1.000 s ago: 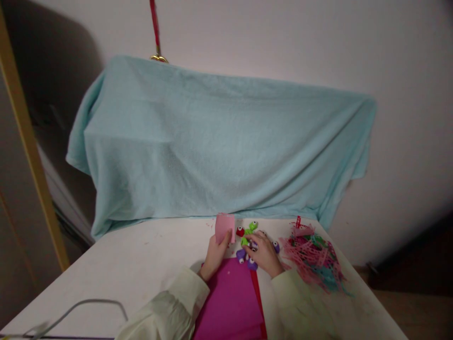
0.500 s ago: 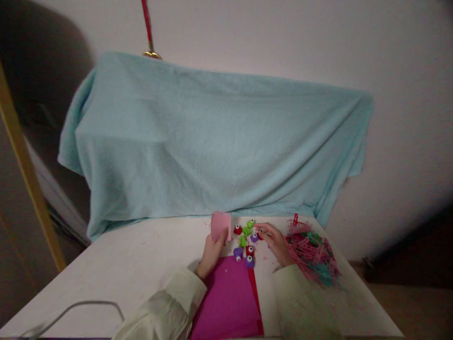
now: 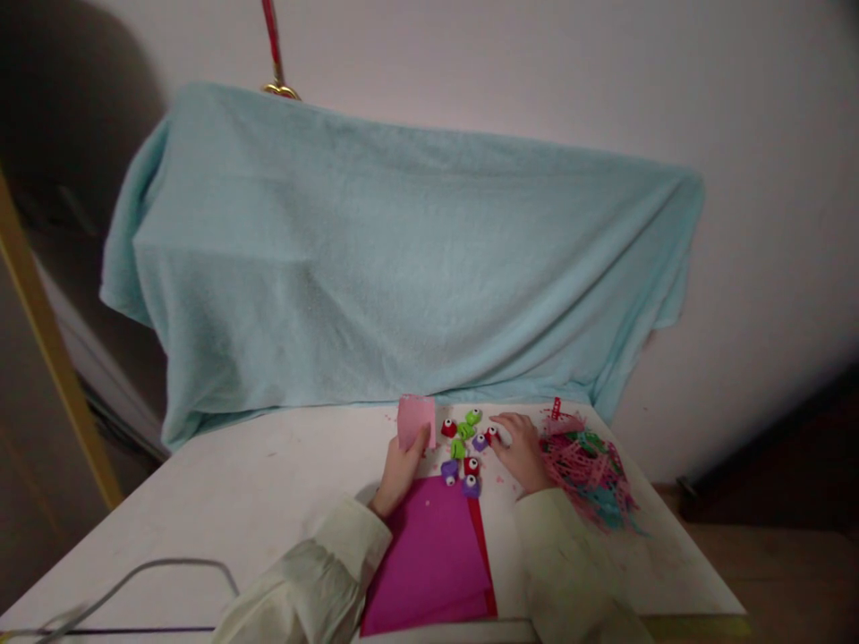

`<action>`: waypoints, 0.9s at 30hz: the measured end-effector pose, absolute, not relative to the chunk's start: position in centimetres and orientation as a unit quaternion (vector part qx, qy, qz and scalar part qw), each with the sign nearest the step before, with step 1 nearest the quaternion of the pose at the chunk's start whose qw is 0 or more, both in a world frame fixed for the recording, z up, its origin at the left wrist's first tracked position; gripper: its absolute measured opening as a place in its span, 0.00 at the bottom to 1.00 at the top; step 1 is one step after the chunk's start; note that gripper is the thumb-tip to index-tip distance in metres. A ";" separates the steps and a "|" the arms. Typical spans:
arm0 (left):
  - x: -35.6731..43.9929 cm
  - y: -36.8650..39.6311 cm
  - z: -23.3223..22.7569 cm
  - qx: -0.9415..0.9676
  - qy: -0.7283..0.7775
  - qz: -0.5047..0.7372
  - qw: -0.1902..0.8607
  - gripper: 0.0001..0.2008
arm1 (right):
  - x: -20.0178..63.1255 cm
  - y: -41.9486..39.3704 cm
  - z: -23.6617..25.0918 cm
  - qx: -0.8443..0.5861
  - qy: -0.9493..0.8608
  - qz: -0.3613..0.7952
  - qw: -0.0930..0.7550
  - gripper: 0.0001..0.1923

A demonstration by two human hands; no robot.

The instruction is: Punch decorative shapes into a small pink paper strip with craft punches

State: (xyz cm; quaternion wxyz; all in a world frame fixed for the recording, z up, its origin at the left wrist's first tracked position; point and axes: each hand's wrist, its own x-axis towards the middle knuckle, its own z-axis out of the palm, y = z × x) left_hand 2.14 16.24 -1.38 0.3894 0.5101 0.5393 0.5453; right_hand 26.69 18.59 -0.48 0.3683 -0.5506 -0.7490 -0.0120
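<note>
A pale blue cloth (image 3: 403, 259) hangs behind a white table (image 3: 234, 492) bearing magenta sheets (image 3: 429, 555) and, to their right, shredded strips (image 3: 591, 474). The person's left hand (image 3: 403, 463) is closed, the right hand (image 3: 522, 450) half open. The left pinches pink paper (image 3: 416, 419); the right meets a small red piece (image 3: 491, 435) beside a purple one (image 3: 479, 443), grip uncertain.

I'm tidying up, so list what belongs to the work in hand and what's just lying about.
Likely in use:
pink rectangular sheet, in the left hand
small red, green and purple pieces, some eye-topped; right hand at a red one
flat magenta sheets, red sheet beneath

Seemingly lying about:
tangled pink, green and blue strips
draped light-blue cloth
bent grey object
</note>
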 end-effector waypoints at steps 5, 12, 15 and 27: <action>2.1 16.3 -1.6 0.514 0.550 0.534 0.385 0.25 | 26.0 18.4 -1.6 -0.599 -0.740 -0.070 0.299 0.11; 2.2 16.3 -1.6 0.531 0.542 0.525 0.385 0.25 | 26.1 18.6 -1.3 -0.600 -0.681 -0.025 0.419 0.14; 2.2 16.3 -1.7 0.539 0.538 0.524 0.383 0.24 | 25.8 18.8 -0.9 -0.580 -0.619 0.097 0.520 0.17; 2.2 16.4 -1.9 0.535 0.542 0.514 0.395 0.24 | 23.7 17.7 0.5 -0.437 -0.531 0.431 0.584 0.25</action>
